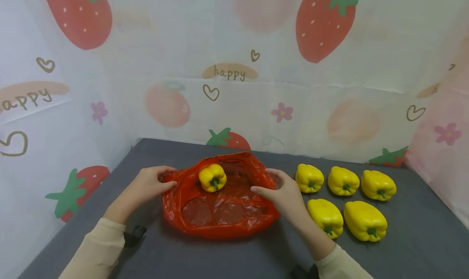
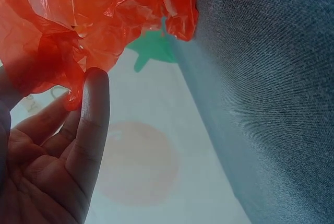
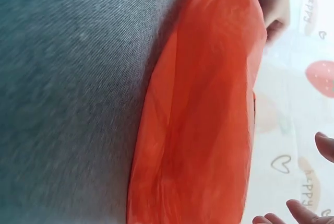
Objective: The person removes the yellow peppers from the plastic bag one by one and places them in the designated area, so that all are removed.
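A red plastic bag [image 1: 227,230] lies on the dark table with its mouth spread wide. Inside, near the back left of the mouth, is a yellow bell pepper [image 1: 213,177] with a green stem. My left hand [image 1: 152,183] pinches the bag's left rim; in the left wrist view, thin red film [image 2: 57,72] runs between thumb and fingers. At the right rim is my right hand [image 1: 280,189], its thumb reaching over the opening. The right wrist view has the fingertips [image 3: 300,211] spread apart beside the bag's outer side [image 3: 209,109].
Several more yellow bell peppers [image 1: 365,221] stand in two rows on the table [image 1: 205,262], right of the bag and close by my right forearm. A white cloth [image 1: 176,47] printed with strawberries and hearts hangs behind the table and along both sides.
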`<state>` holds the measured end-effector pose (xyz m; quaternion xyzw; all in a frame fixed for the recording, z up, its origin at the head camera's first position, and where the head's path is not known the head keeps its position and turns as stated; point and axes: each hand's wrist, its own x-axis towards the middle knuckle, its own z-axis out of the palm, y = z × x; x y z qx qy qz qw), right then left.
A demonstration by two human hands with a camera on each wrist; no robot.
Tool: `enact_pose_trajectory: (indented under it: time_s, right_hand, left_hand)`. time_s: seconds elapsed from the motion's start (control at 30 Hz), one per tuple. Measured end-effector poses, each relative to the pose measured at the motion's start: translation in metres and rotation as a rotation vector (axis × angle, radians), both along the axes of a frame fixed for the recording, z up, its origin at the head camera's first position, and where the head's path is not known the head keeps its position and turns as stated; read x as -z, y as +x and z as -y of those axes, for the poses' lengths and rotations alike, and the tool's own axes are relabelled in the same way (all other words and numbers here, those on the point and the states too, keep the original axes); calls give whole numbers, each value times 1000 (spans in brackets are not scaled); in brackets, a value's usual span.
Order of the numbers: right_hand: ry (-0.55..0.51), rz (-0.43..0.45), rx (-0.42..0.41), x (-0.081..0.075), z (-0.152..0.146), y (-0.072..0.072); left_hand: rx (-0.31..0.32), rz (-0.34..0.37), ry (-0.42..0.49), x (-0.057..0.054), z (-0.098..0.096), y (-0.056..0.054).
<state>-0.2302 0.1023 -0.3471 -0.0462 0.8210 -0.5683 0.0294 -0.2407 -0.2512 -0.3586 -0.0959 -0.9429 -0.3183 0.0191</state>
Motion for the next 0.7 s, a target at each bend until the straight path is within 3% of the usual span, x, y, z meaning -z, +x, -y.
enact_pose_trajectory:
  time_s: [0.23, 0.7]
  right_hand:
    - [31, -42, 6, 3, 19, -7]
    - [-34, -72, -16, 14, 53, -16]
  left_hand:
    - [-6, 22, -3, 0, -2, 0]
    - [-7, 21, -2, 0, -1, -1]
